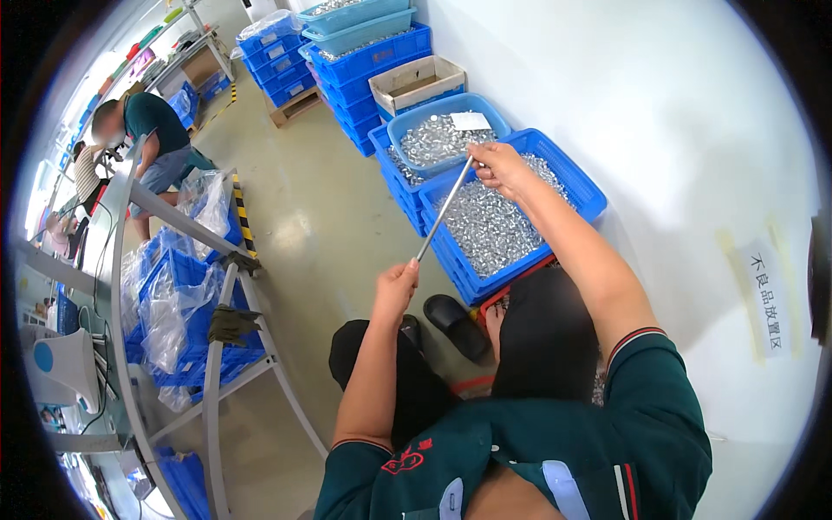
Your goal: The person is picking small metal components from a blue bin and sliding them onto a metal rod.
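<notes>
A thin, straight metal rod [445,210] slants between my two hands, its far end higher and to the right. My left hand [398,286] is closed around the near end. At the other end, my right hand [499,167] pinches the rod between thumb and fingers. Just under and beside my right hand stands a blue crate [579,186] full of small shiny metal parts [490,227]. Behind it, a light-blue tub [400,130] holds more such parts, with a white paper slip [471,121] lying on top.
Farther back, stacked blue crates [351,91] and a wooden-edged box [418,80] line the white wall [624,78]. On the left, a metal frame bench [212,381] carries dark gloves [234,325]. Beyond it are crates with plastic bags [169,321] and a person bending over [160,130].
</notes>
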A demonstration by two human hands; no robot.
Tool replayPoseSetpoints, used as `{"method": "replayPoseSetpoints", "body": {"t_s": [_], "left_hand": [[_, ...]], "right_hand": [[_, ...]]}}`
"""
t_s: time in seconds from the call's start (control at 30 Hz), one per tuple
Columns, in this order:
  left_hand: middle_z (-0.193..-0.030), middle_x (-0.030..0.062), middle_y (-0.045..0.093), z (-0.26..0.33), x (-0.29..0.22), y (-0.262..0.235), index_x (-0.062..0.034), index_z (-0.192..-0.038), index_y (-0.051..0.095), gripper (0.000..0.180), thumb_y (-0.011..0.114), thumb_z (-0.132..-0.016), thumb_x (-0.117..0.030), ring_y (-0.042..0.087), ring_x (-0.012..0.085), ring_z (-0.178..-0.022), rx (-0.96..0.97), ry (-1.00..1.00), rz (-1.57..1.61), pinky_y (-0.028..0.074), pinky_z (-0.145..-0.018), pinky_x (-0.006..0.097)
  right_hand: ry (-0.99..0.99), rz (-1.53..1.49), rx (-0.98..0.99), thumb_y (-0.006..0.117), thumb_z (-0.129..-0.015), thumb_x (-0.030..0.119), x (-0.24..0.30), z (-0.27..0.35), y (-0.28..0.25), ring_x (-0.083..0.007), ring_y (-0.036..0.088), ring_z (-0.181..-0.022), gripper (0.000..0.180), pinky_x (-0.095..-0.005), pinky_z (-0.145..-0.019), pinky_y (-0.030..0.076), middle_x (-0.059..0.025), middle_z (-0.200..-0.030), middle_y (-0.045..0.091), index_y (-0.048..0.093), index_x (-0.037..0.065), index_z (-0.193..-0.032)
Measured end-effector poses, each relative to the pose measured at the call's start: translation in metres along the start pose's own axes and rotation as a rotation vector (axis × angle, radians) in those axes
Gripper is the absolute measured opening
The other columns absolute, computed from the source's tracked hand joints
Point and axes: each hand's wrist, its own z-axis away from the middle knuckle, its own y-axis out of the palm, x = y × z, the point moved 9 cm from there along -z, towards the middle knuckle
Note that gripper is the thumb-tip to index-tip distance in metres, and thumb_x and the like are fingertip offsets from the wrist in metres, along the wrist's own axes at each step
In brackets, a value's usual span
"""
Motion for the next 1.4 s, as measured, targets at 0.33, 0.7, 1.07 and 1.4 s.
{"method": "replayPoseSetpoints", "body": {"t_s": [0.33,0.7,1.07,1.4], "left_hand": [[-0.047,-0.0064,0.032,0.024,0.055,0.019,-0.0114,-0.062,0.044,0.037,0.053,-0.084,-0.04,0.027,0.0038,-0.036,-0.128,-0.1,0.13,0.019,-0.032,0.02],[-0.049,-0.0075,0.028,0.04,0.09,0.044,-0.0122,-0.064,0.042,0.035,0.049,-0.087,-0.038,0.024,0.0038,-0.039,-0.073,-0.362,0.193,0.017,-0.037,0.021],[-0.047,-0.0074,0.028,0.018,0.093,0.051,-0.0128,-0.063,0.041,0.037,0.049,-0.086,-0.04,0.022,0.0044,-0.036,-0.113,-0.35,0.222,0.016,-0.034,0.021],[-0.044,-0.0081,0.027,0.01,0.098,0.052,-0.0134,-0.062,0.041,0.037,0.048,-0.087,-0.039,0.021,0.0029,-0.032,-0.08,-0.376,0.321,0.014,-0.031,0.02]], "right_hand": [[0.13,0.154,0.001,0.058,-0.084,0.026,-0.061,-0.015,-0.005,-0.0034,0.032,-0.048,0.025,-0.0168,-0.036,0.021,0.0003,-0.067,0.041,0.051,0.002,-0.082],[0.174,-0.104,-0.004,0.057,-0.084,0.018,-0.13,-0.018,-0.03,-0.0033,0.034,-0.045,0.017,-0.0171,-0.033,0.022,0.0018,-0.061,0.041,0.053,0.002,-0.08],[0.336,0.082,0.15,0.059,-0.083,0.022,-0.146,0.002,-0.006,-0.001,0.029,-0.041,0.02,-0.0169,-0.033,0.017,0.0028,-0.059,0.042,0.054,0.002,-0.079],[0.551,-0.37,0.056,0.051,-0.085,0.013,-0.17,0.006,-0.043,-0.0036,0.036,-0.047,0.019,-0.0141,-0.033,0.025,-0.0052,-0.075,0.049,0.05,-0.001,-0.098]]}}
